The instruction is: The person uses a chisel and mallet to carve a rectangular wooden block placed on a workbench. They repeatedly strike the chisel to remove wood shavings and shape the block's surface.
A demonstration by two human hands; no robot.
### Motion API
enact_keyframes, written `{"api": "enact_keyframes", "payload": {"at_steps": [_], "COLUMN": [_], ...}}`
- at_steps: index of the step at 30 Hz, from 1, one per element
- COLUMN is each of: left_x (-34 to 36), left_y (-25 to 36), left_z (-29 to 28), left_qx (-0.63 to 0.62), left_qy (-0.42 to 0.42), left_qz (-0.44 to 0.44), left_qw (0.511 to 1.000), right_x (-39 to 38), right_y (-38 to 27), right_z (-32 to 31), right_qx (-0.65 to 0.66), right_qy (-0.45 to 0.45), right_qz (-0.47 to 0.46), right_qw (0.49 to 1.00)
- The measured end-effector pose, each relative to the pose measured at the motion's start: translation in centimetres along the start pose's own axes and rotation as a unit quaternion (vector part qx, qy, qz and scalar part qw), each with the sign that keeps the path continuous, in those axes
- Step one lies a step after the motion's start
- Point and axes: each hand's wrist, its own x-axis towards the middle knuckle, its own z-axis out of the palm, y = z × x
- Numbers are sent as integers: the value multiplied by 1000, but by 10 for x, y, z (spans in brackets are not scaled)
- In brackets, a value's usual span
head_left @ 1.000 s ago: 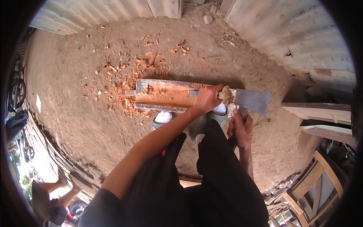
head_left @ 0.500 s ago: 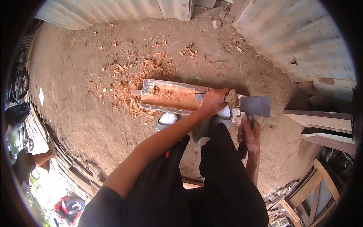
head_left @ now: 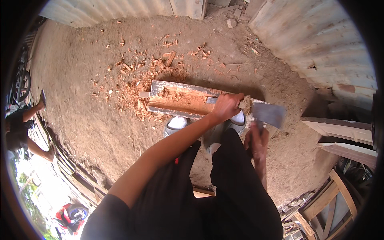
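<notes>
A wooden piece (head_left: pixel 180 102) with a hollowed orange channel and flaking grey edges lies crosswise on the dirt beside my shoes (head_left: pixel 173 127). My left hand (head_left: pixel 226 108) is closed on a chisel, its steel blade (head_left: pixel 211 100) lying in the channel and its battered handle end (head_left: pixel 246 104) jutting out rightward. My right hand (head_left: pixel 258 142) is closed on a hatchet, whose broad grey head (head_left: pixel 269 115) is blurred, close to that handle end. Whether the two touch, I cannot tell.
Shavings (head_left: pixel 136 92) are scattered over the dirt floor (head_left: pixel 68 76). Corrugated sheets (head_left: pixel 308 40) stand at the back and right. Boards (head_left: pixel 336 128) and a wooden frame (head_left: pixel 328 204) lie at right. A person (head_left: pixel 20 132) and a red motorbike (head_left: pixel 68 218) are at left.
The hatchet has swung slightly about the chisel's handle end and is now blurred. The other person at left has moved up along the left edge, with a foot now on the dirt.
</notes>
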Motion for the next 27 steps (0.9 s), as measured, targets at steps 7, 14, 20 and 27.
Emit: {"api": "enact_keyframes", "payload": {"at_steps": [7, 14, 20, 27], "left_x": [-9, -13, -17, -15], "left_y": [-3, -14, -16, 4], "left_z": [6, -9, -15, -14], "left_qx": [10, 25, 13, -82], "left_qy": [-29, 6, 4, -36], "left_qz": [18, 0, 16, 66], "left_qw": [999, 1000, 1000, 994], "right_x": [4, 6, -22, -35], "right_y": [4, 11, -5, -3], "right_z": [-25, -22, -17, -18], "right_qx": [102, -6, 122, 38], "right_qy": [12, -54, -27, -34], "right_qz": [-23, 41, 13, 36], "right_qw": [994, 998, 992, 998]}}
